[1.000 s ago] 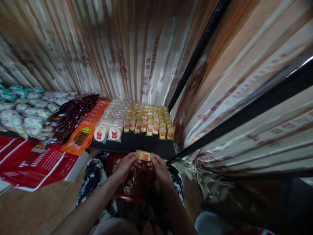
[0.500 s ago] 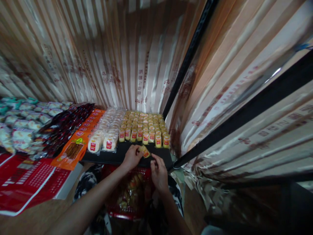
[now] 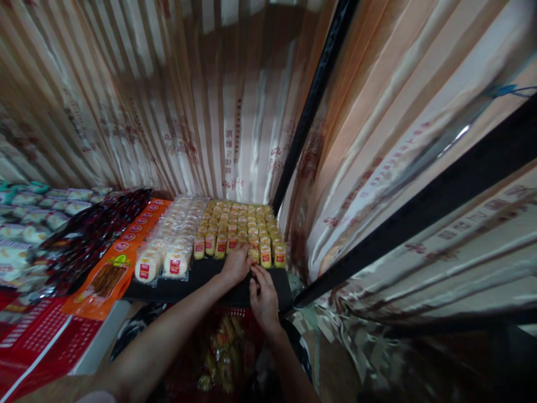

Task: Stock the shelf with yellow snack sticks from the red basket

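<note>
Small yellow wrapped cakes (image 3: 265,254) with red labels stand in tight rows on a black shelf (image 3: 197,288). My left hand (image 3: 236,266) is closed on one wrapped cake (image 3: 253,256) at the front of these rows, partly covered by the fingers. Just below and to the right, my right hand (image 3: 264,299) has its fingertips at the lower edge of that cake, thumb apart from the fingers. Beneath my forearms, a red basket (image 3: 241,312) in my lap holds more yellow packets (image 3: 226,350).
Left of the yellow rows lie white round wrapped cakes (image 3: 176,262), then an orange snack bag (image 3: 107,274), dark shiny packets (image 3: 90,235) and white packets (image 3: 31,215). A black pole (image 3: 312,112) rises at the back right, before pleated curtains (image 3: 201,112).
My left hand has carried the wrapped cake forward from the bare front strip of the shelf to the front of the rows. My right hand has followed it. The view has shifted slightly.
</note>
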A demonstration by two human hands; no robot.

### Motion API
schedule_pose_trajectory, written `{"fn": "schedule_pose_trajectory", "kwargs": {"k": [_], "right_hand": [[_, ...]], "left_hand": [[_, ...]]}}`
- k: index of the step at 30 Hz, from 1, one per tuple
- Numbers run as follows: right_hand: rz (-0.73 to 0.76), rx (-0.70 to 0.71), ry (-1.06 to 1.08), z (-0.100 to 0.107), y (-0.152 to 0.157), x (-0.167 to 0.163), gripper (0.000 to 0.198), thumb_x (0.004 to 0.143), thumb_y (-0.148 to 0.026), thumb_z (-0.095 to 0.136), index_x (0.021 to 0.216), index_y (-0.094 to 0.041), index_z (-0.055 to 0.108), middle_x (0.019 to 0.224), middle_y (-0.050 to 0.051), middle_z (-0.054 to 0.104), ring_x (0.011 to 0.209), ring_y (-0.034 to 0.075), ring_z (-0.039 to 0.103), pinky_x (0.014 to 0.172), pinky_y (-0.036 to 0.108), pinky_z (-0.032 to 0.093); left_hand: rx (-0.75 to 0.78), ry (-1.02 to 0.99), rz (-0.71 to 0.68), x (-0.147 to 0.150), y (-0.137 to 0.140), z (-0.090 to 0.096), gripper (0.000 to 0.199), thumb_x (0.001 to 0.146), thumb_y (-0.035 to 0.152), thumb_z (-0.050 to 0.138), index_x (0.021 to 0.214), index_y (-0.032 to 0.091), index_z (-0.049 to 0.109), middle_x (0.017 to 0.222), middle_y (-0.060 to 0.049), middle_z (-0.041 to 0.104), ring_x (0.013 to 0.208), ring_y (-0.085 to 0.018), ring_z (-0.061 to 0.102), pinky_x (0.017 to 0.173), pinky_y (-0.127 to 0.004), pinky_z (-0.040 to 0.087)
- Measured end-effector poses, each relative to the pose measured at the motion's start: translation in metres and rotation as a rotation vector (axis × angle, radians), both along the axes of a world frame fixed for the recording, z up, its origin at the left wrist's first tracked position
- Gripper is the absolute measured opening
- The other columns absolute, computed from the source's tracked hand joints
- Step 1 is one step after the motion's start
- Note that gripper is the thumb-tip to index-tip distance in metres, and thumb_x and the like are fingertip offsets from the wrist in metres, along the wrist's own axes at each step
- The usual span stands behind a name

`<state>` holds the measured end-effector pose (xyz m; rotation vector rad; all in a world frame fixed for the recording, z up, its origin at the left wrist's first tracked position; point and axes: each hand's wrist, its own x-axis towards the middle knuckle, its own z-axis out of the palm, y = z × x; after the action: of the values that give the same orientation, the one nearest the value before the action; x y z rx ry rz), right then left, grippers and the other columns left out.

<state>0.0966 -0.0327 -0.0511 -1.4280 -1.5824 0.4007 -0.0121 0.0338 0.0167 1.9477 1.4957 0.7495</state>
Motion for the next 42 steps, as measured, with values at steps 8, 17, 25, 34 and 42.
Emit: {"fn": "schedule_pose_trajectory", "kwargs": {"k": [8,17,25,34,42], "right_hand": [[-0.037,0.001,-0.054,-0.016,0.019,0.002,0.040,0.083,-0.020,0.039,0.118,-0.018,0.060,0.118,0.012,0.059,0.110,0.021,0.055,0.094,0.037,0.047],[-0.078,-0.037,-0.087,-0.028,0.021,0.001,0.043,0.083,-0.019,0.038,0.121,-0.019,0.058,0.119,0.010,0.058,0.111,0.021,0.054,0.095,0.036,0.046],[-0.132,0.063,0.046,-0.012,0.015,0.008,0.038,0.089,-0.023,0.031,0.116,-0.019,0.058,0.117,0.012,0.057,0.113,0.019,0.052,0.098,0.039,0.042],[-0.326,0.087,-0.048,-0.017,0.027,0.035,0.050,0.092,-0.029,0.024,0.138,-0.012,0.035,0.146,0.015,0.030,0.137,0.024,0.023,0.108,0.052,0.024],[-0.235,0.137,-0.073,-0.034,0.032,0.035,0.048,0.092,-0.024,0.024,0.138,-0.014,0.037,0.139,0.014,0.043,0.131,0.021,0.035,0.107,0.050,0.031]], "left_hand": [[0.013,0.046,0.059,0.012,0.013,0.001,0.039,0.081,0.008,0.044,0.119,0.014,0.052,0.122,-0.015,0.049,0.104,-0.024,0.055,0.092,-0.034,0.042],[0.150,0.136,0.025,0.012,0.004,-0.022,0.037,0.085,0.009,0.037,0.120,0.017,0.049,0.124,-0.013,0.043,0.102,-0.022,0.056,0.086,-0.033,0.047],[0.271,0.160,-0.048,0.005,-0.001,-0.044,0.039,0.088,0.011,0.037,0.125,0.020,0.047,0.120,-0.010,0.049,0.107,-0.020,0.053,0.090,-0.030,0.047],[0.730,0.302,-0.344,0.011,-0.007,-0.068,0.029,0.090,0.014,0.041,0.112,0.018,0.059,0.119,-0.009,0.059,0.118,-0.024,0.048,0.095,-0.039,0.045],[0.811,0.331,-0.282,0.030,0.002,-0.076,0.030,0.094,0.017,0.035,0.114,0.013,0.057,0.123,-0.009,0.058,0.119,-0.020,0.048,0.099,-0.033,0.044]]}}
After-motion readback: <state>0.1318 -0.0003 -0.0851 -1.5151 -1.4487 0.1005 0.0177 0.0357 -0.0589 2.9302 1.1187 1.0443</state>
